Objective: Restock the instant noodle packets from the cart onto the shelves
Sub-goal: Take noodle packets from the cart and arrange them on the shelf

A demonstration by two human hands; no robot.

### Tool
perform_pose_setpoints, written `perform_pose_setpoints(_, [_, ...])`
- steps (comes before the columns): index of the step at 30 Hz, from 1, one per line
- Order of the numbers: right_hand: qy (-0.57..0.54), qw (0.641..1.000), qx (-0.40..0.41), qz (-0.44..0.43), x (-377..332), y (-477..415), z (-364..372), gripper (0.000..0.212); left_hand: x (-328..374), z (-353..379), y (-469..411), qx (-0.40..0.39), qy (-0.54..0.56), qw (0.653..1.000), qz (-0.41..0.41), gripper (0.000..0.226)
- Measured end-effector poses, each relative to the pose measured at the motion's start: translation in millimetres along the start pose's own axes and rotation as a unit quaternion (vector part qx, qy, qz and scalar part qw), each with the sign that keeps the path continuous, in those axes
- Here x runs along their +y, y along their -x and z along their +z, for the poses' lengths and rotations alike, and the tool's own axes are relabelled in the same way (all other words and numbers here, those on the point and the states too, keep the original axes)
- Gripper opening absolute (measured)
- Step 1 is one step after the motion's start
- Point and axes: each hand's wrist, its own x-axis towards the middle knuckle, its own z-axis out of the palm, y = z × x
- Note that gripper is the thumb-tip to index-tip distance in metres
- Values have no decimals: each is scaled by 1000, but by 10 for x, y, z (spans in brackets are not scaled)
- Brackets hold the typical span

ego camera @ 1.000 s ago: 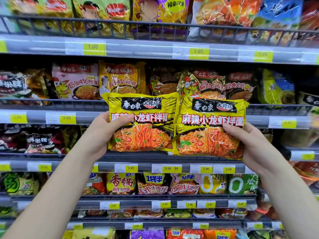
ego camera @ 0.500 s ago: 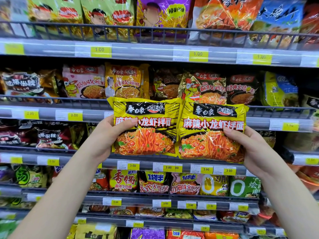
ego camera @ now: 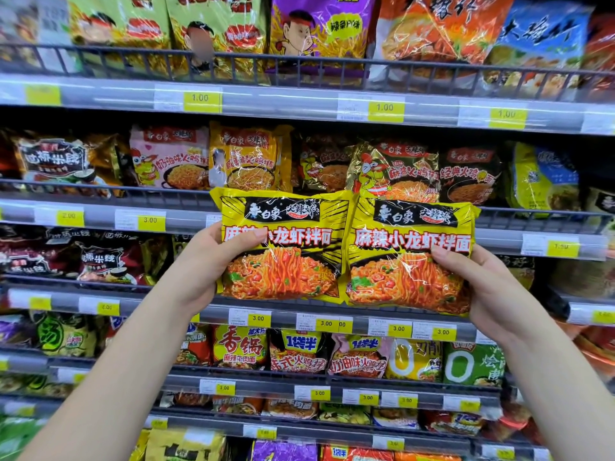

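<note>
As the left hand (ego camera: 199, 266) grips the left packet (ego camera: 283, 251), the right hand (ego camera: 486, 294) grips the touching right packet (ego camera: 407, 261).

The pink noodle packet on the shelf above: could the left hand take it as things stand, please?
Probably not yet: the left hand grips a yellow plastic noodle packet. The pink plastic noodle packet itself stands unblocked behind a low dark rail.

Top row, far: purple snack bag (ego camera: 319, 31) with a cartoon figure at centre; orange bag (ego camera: 442, 31) just right of it, blue bag (ego camera: 539, 38) further right, green bags (ego camera: 123, 24) to the left. Dark wire guard rail (ego camera: 299, 63) crosses their lower fronts. Yellow price tags: 1.00 tag (ego camera: 202, 102) below that row; 3.00 tag (ego camera: 258, 318) lower, nearer.
</note>
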Motion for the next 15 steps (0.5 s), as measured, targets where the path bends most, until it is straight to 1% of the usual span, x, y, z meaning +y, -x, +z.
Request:
perform_pose_setpoints(4, [3, 1000, 0, -1, -27, 12, -25, 37, -11, -18, 21, -13, -11, 1000, 6, 59])
perform_pose_setpoints(5, [5, 1000, 1, -2, -36, 17, -36, 37, -17, -16, 23, -14, -16, 1000, 4, 58])
perform_pose_setpoints(8, [3, 1000, 3, -8, -44, 17, -59, 33, -19, 26, 31, -3, -16, 1000, -7, 31])
perform_pose_setpoints(10, [-1, 1000, 7, -12, -39, 8, -77, 33, -26, 70, 30, -2, -19, 1000, -13, 29])
perform_pose_setpoints(12, [-4, 1000, 15, -14, -32, 5, -110, 34, -57, 101, 28, -3, -24, 1000, -16, 36])
perform_pose_setpoints(13, [-5, 1000, 19, -16, -29, 7, -131, 35, -75, 117, 33, -4, -27, 999, -18, 44])
perform_pose_setpoints(15, [-10, 999, 29, -17, -24, 8, -181, 38, -106, 139, 43, -9, -26, 999, -29, 72])
